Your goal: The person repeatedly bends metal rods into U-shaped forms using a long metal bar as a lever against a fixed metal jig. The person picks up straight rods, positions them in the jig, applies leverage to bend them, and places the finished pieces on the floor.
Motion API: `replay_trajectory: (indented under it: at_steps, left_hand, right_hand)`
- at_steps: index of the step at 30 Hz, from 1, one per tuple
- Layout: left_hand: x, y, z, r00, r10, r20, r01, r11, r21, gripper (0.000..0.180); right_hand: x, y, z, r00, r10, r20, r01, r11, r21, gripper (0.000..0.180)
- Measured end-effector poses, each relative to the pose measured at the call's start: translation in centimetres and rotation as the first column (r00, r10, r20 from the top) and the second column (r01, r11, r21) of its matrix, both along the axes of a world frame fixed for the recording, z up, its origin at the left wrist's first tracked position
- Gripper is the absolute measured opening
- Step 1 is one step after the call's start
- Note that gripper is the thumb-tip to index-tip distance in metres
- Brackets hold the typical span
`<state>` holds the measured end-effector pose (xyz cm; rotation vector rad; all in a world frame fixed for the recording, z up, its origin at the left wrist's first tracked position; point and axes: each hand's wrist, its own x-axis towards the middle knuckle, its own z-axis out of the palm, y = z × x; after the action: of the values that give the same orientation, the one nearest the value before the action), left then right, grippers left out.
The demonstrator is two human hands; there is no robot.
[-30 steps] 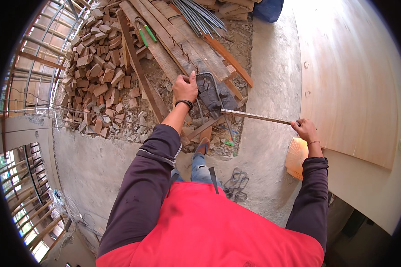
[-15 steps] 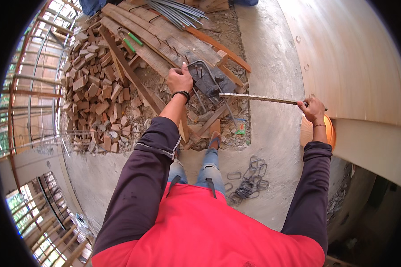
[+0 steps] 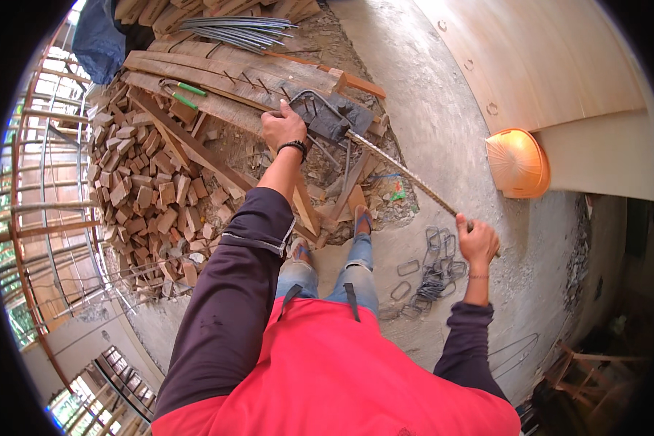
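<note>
My left hand (image 3: 283, 129) is closed, thumb up, on a bent steel rod (image 3: 320, 94) at a dark metal plate (image 3: 357, 115) with upright pins. The plate sits at the near right end of wooden planks (image 3: 218, 80). My right hand (image 3: 477, 241) is wrapped round the near end of a long ribbed steel bar (image 3: 407, 173). This bar slants from the plate down to the right, its far end meeting the plate beside the rod. My left fingers partly hide the rod's end.
Broken bricks (image 3: 142, 192) are heaped at left. Green-handled pliers (image 3: 189, 89) and a bundle of thin rods (image 3: 240, 30) lie on the planks. Several bent steel rings (image 3: 436, 276) lie on the concrete floor. An orange hard hat (image 3: 517, 163) rests beside pale boards (image 3: 545, 65) at right.
My right hand has swung the bar toward my body, from nearly level to a downward slant. The left hand stays at the plate. The whole view has shifted and turned somewhat.
</note>
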<state>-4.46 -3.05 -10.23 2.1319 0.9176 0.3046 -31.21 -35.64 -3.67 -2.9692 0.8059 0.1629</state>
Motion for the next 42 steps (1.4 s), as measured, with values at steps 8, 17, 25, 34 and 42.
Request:
replay_trajectory:
  at_steps: [8,17,25,34,42]
  left_hand:
    - [0.0,0.1,0.0,0.999,-0.036,0.005,0.036,0.999,-0.011,0.044]
    - [-0.2,0.0,0.5,1.0,-0.015,-0.008,0.014,0.997,-0.082,0.044]
    - [0.1,0.1,-0.2,1.0,-0.019,0.013,0.02,0.998,-0.059,0.04]
    - [-0.1,0.2,0.4,0.999,-0.036,-0.003,0.036,0.998,-0.049,0.039]
    - [0.2,0.6,0.2,0.997,-0.072,-0.031,0.066,0.986,-0.156,0.04]
  right_hand:
    - [-3.2,4.1,0.0,0.993,-0.12,-0.008,0.121,0.992,0.029,0.067]
    - [0.6,-2.4,-2.1,0.99,0.121,0.07,-0.126,0.989,0.076,0.071]
    - [0.7,-2.0,3.4,0.973,0.208,-0.102,-0.193,0.971,0.141,0.075]
    - [-2.4,2.2,2.7,0.991,0.034,-0.126,-0.016,0.99,0.143,0.078]
    - [-6.3,9.0,1.7,0.977,-0.191,-0.097,0.201,0.974,0.108,0.08]
